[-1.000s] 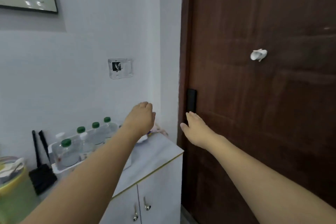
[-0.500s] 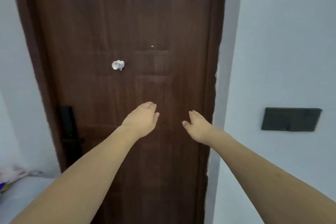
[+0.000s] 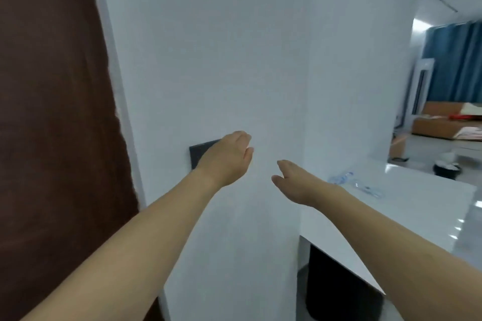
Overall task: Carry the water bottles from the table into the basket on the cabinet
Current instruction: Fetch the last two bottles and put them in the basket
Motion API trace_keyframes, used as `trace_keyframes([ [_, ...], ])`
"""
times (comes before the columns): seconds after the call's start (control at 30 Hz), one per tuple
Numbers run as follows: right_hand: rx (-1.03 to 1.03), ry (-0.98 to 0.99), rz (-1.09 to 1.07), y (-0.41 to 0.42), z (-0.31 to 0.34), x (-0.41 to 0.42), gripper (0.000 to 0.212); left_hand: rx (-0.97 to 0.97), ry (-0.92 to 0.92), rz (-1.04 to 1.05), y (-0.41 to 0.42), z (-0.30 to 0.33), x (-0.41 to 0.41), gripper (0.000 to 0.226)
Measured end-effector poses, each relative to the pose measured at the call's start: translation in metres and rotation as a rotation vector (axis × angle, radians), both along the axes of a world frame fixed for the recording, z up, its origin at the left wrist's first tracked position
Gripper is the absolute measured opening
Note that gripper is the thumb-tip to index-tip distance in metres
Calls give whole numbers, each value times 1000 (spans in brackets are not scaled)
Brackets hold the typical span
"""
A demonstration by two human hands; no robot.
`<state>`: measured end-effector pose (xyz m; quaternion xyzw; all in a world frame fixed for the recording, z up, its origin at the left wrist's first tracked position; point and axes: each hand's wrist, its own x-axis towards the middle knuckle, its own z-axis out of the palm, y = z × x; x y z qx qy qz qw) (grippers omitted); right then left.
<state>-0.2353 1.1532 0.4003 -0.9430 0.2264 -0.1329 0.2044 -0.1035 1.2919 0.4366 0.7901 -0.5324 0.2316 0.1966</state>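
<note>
Both arms reach forward in front of a white wall. My left hand [image 3: 228,157] is empty, fingers relaxed, and covers part of a dark wall plate. My right hand [image 3: 297,184] is empty too, fingers straight. Beyond the right hand, two clear water bottles lie on their sides on the white table [image 3: 422,206]: one bottle [image 3: 340,177] near the wall and another bottle [image 3: 366,188] to its right. The basket and the cabinet are out of view.
A brown door [image 3: 52,125] fills the left side. A dark wall plate [image 3: 199,155] sits on the wall behind my left hand. Blue curtains [image 3: 453,60], an orange sofa [image 3: 443,122] and a dark bin [image 3: 447,168] lie in the room beyond the table.
The view has swung right, from the cabinet with the basket of bottles, past the door, to the wall and the table. Both hands stay empty and stretched out.
</note>
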Motion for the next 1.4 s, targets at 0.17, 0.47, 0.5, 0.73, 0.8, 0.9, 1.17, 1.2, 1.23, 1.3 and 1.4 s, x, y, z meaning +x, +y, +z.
trace_keyframes([
  [0.17, -49, 34, -328, -88, 3, -91, 20, 11, 44, -219, -117, -12, -59, 46],
  [0.47, -84, 88, -678, -194, -7, -210, 50, 123, 55, -496, -281, -25, -153, 48],
  [0.5, -90, 94, -697, -202, -7, -218, 52, 130, 45, -508, -295, -24, -160, 46],
  [0.73, -122, 102, -752, -271, 1, -259, 52, 131, 82, -543, -378, -15, -194, 38],
  [0.8, -120, 99, -748, -294, 2, -264, 50, 126, 86, -537, -399, -15, -196, 37],
  [0.9, -105, 89, -724, -326, -1, -268, 52, 132, 91, -526, -432, -19, -197, 36],
  [1.17, -65, 100, -701, -416, -11, -284, 49, 147, 62, -510, -528, -27, -209, 42],
  [1.2, -61, 100, -703, -430, -13, -288, 50, 153, 66, -510, -543, -30, -213, 41],
  [1.23, -58, 102, -707, -444, -15, -292, 52, 158, 71, -511, -558, -33, -216, 41],
  [1.3, -58, 105, -720, -475, -18, -300, 53, 165, 79, -518, -591, -39, -222, 40],
  [1.4, -72, 103, -748, -532, -23, -311, 47, 150, 68, -541, -648, -48, -231, 41],
])
